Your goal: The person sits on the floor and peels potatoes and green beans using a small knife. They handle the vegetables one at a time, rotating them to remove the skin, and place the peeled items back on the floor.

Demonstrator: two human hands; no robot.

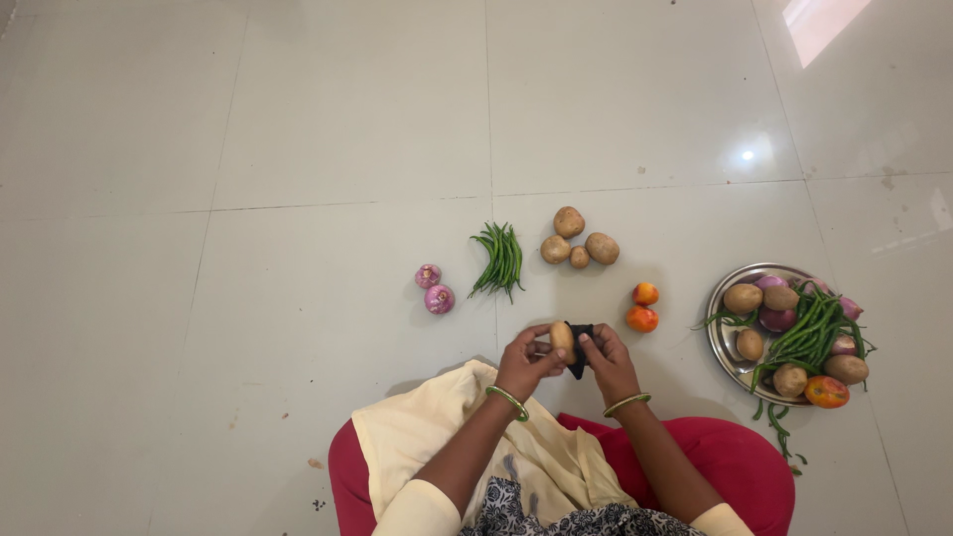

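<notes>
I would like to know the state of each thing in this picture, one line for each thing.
Potato: held in both hands, off the floor.
Black cloth: against the potato, under the right hand.
Left hand: closed around the potato.
Four potatoes: grouped on the floor.
Green beans: bunched on the floor.
Steel plate: loaded with vegetables.

A home, by the look of it: a pale tiled floor [298,149] serves as the worktop, with potatoes [579,243], onions [434,289] and a steel plate [717,337] set directly on it.
</notes>
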